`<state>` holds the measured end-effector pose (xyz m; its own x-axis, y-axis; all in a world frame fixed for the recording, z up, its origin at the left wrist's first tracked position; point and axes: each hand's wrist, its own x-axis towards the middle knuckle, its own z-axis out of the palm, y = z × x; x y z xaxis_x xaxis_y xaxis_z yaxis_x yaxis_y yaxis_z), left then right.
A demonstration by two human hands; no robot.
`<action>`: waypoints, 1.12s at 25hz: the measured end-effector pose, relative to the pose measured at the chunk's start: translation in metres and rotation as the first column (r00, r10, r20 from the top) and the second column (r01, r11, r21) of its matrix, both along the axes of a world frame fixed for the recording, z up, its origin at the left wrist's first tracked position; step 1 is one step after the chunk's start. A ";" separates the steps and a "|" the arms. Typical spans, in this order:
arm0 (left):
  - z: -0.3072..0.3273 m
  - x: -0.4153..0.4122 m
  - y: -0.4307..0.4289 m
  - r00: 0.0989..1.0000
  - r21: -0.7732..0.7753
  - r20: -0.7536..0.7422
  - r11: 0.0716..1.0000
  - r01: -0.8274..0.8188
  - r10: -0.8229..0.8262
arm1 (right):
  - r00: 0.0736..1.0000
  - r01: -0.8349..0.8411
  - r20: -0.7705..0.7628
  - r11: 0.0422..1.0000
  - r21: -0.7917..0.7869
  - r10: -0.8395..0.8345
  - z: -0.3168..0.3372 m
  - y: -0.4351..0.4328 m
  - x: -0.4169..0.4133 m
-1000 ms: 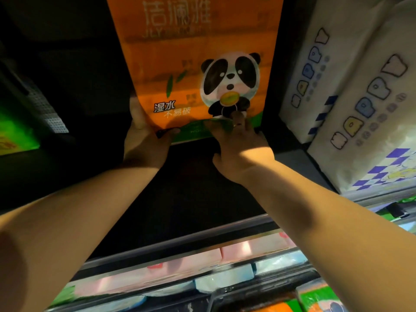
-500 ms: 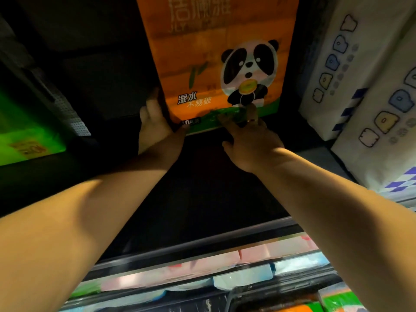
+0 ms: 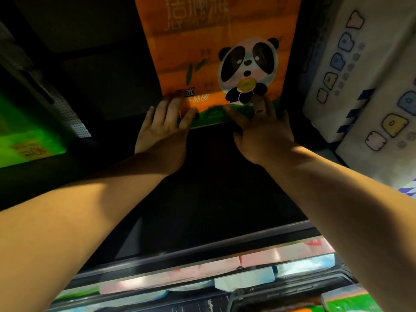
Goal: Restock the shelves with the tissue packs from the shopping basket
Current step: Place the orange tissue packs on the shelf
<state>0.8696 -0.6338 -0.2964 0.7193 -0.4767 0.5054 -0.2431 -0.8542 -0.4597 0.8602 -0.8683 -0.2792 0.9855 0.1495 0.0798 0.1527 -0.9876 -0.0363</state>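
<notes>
Orange panda tissue pack (image 3: 225,52) is standing upright deep on the dark shelf (image 3: 213,176), white packs (image 3: 371,86) just to its right. Left hand (image 3: 164,127) is flat on its lower left corner, right hand (image 3: 263,124) flat under the panda, fingers straight, not gripping.

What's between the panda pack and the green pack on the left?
In the head view: a perforated panel, then dark, bare shelf.

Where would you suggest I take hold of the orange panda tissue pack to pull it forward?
Probably its side edges near the bottom, one hand from each side: the orange panda tissue pack stands upright, too wide for one hand, with gaps either side.
</notes>
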 end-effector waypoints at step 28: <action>0.070 -0.185 -0.013 0.916 -0.280 -0.265 0.933 0.226 -0.301 | 0.952 0.150 0.235 0.967 0.205 -0.197 0.042 0.031 -0.225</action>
<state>0.6847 -0.6471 -0.2260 0.7188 -0.5625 0.4087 -0.5683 -0.8139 -0.1208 0.6352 -0.8372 -0.2371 0.9391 -0.0626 0.3380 0.0071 -0.9795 -0.2013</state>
